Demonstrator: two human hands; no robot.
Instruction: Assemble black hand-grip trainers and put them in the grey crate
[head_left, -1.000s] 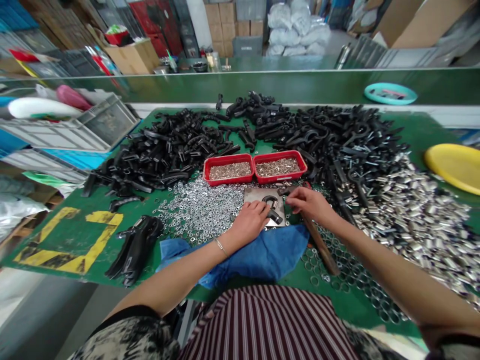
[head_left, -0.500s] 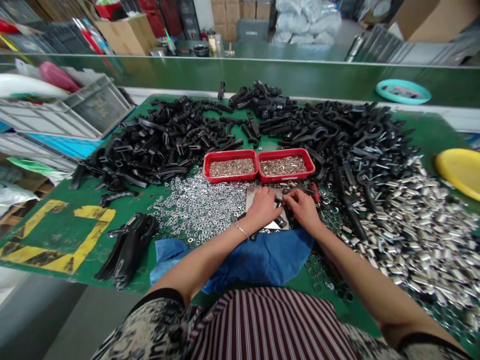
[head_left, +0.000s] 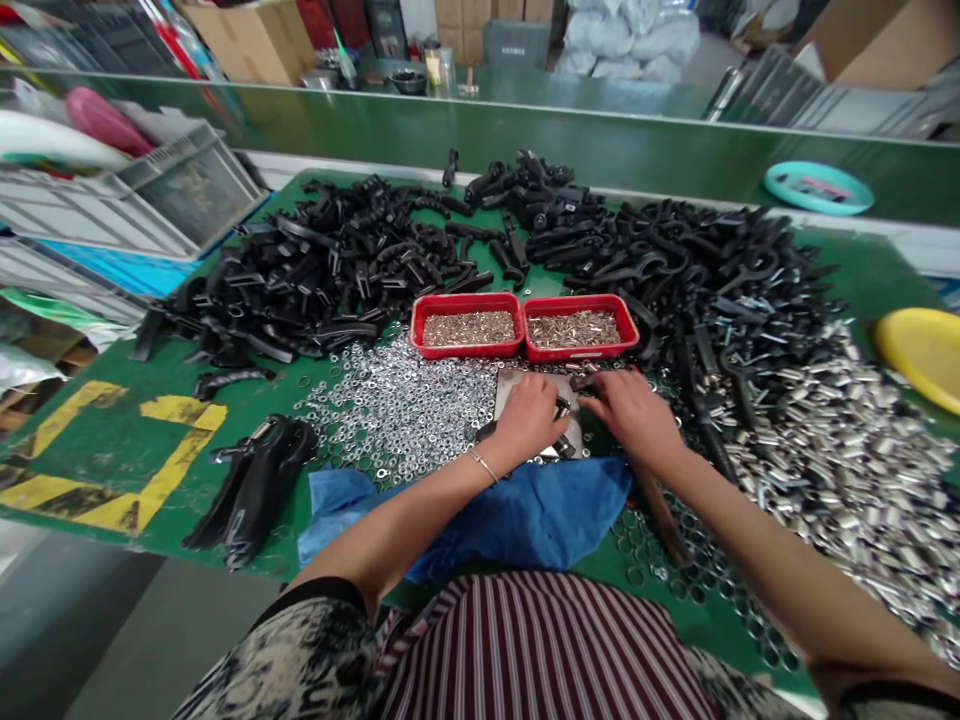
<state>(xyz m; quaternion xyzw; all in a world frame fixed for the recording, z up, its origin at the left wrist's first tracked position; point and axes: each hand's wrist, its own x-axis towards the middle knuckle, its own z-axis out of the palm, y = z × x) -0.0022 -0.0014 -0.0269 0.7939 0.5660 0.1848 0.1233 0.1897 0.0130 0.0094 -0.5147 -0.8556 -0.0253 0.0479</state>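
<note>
My left hand [head_left: 531, 415] is closed on a black plastic part [head_left: 562, 447], holding it down on a square metal plate [head_left: 510, 385]. Its fingers cover most of the part. Just to the right, my right hand [head_left: 637, 415] is curled around what looks like a hammer, whose wooden handle [head_left: 664, 520] runs down beneath my wrist. The dark tip [head_left: 583, 383] by its fingers may be the hammer's head. A blue cloth [head_left: 517, 520] lies in front of the plate. Small metal rings [head_left: 409, 410] are spread left of my left hand.
Two red trays [head_left: 466, 352] of small metal pins stand behind the plate. Black plastic parts [head_left: 337, 250] are heaped left and right at the back. Silvery metal sleeves [head_left: 862, 480] cover the right side. Finished-looking black handles [head_left: 259, 490] lie at the front left.
My right hand has moved slightly right, away from the black part, and has closed around the wooden-handled tool. My left hand stays on the part. The view has shifted slightly.
</note>
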